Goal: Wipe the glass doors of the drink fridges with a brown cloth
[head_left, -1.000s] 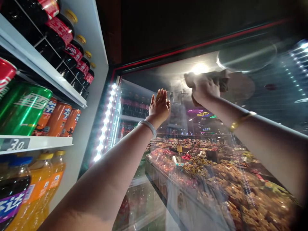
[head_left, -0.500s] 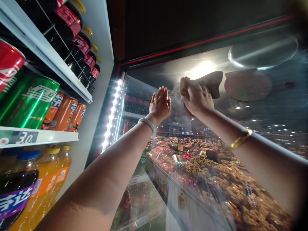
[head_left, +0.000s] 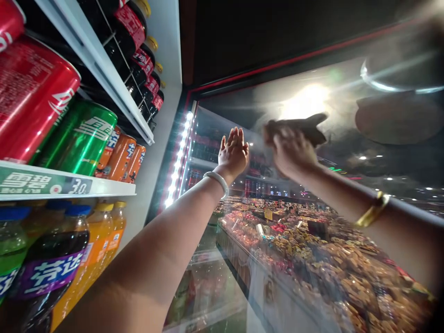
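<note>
A tilted glass door point(head_left: 208, 289) with a dark frame and a red seal spans the middle and right. My left hand point(head_left: 234, 153) rests with its palm toward the glass, fingers stretched out, a pale bangle point(head_left: 222, 182) on the wrist. To its right, my right hand point(head_left: 294, 150) presses a dark brownish cloth point(head_left: 308, 128) toward the upper part of the glass. Motion smears that hand and the cloth. Around the right wrist is a gold bangle point(head_left: 374, 210).
At left, fridge shelves hold red cans point(head_left: 38, 92), a green can point(head_left: 86, 138), orange cans point(head_left: 121, 157) and several bottles point(head_left: 52, 268). A lit LED strip point(head_left: 180, 157) runs along the door's edge. Heaped packaged goods point(head_left: 340, 259) show through the glass.
The view has swung left, bringing more of the shelves in. My right hand has shifted slightly down the glass with the cloth, which looks flatter. My left hand keeps its flat pose.
</note>
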The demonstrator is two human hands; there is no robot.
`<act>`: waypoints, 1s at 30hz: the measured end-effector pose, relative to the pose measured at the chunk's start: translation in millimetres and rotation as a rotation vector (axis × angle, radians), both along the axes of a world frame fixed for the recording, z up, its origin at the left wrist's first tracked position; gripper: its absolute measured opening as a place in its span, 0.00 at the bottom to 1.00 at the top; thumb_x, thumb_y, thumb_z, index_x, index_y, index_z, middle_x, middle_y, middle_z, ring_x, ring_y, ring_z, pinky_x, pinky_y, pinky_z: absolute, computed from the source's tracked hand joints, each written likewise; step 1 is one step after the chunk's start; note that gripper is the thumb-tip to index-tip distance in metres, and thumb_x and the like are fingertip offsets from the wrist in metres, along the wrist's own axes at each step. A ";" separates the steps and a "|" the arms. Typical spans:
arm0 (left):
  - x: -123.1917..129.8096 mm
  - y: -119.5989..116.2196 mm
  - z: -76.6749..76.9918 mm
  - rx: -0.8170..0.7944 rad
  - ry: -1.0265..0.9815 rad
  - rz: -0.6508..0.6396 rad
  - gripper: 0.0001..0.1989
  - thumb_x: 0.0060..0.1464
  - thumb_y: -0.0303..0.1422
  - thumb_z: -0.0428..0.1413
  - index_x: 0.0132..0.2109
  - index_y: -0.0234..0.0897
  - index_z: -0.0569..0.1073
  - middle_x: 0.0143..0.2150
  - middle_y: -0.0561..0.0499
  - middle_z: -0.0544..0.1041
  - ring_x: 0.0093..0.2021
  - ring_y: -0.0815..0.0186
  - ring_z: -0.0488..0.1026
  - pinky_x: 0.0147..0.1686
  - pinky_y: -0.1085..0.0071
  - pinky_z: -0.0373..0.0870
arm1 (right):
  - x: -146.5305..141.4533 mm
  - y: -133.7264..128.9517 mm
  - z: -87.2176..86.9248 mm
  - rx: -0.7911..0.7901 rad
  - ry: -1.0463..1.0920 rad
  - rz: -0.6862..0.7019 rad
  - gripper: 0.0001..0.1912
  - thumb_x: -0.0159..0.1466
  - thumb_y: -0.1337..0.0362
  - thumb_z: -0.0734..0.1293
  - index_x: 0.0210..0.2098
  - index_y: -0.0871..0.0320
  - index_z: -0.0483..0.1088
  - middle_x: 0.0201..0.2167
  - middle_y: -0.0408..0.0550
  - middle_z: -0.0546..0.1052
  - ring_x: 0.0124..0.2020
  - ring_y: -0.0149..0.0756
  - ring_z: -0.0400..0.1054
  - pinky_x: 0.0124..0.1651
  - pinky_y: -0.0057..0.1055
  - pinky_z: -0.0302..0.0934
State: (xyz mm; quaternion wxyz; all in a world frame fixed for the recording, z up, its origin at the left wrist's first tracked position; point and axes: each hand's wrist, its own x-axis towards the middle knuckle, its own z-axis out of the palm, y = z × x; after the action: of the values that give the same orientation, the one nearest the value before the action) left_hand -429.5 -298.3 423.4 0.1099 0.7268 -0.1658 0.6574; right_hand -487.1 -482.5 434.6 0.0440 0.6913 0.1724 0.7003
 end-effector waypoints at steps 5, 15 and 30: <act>-1.7 -3.1 -1.4 -0.024 0.018 0.018 0.33 0.71 0.36 0.37 0.78 0.34 0.44 0.81 0.46 0.45 0.80 0.62 0.39 0.78 0.56 0.36 | 9.1 29.9 17.1 -0.108 0.050 0.014 0.25 0.73 0.65 0.51 0.62 0.58 0.70 0.66 0.55 0.69 0.63 0.52 0.64 0.61 0.50 0.64; 1.7 2.5 -16.5 -0.156 0.025 0.081 0.36 0.70 0.37 0.40 0.78 0.24 0.44 0.81 0.40 0.45 0.81 0.57 0.37 0.79 0.56 0.38 | 28.0 60.5 -9.8 -0.097 0.055 0.120 0.25 0.73 0.65 0.51 0.61 0.58 0.72 0.67 0.57 0.69 0.64 0.52 0.64 0.62 0.49 0.62; 20.6 69.2 -30.2 -0.075 -0.021 0.077 0.33 0.69 0.35 0.42 0.77 0.34 0.50 0.79 0.44 0.52 0.80 0.61 0.42 0.78 0.57 0.41 | 42.8 99.8 -4.0 -0.292 0.128 0.128 0.27 0.73 0.65 0.51 0.64 0.53 0.70 0.69 0.48 0.68 0.68 0.50 0.61 0.69 0.51 0.59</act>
State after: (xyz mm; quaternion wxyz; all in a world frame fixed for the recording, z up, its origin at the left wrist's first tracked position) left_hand -408.8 -229.1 393.2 0.1100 0.7210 -0.1139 0.6746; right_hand -444.3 -382.7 430.5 0.0882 0.7081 0.3186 0.6239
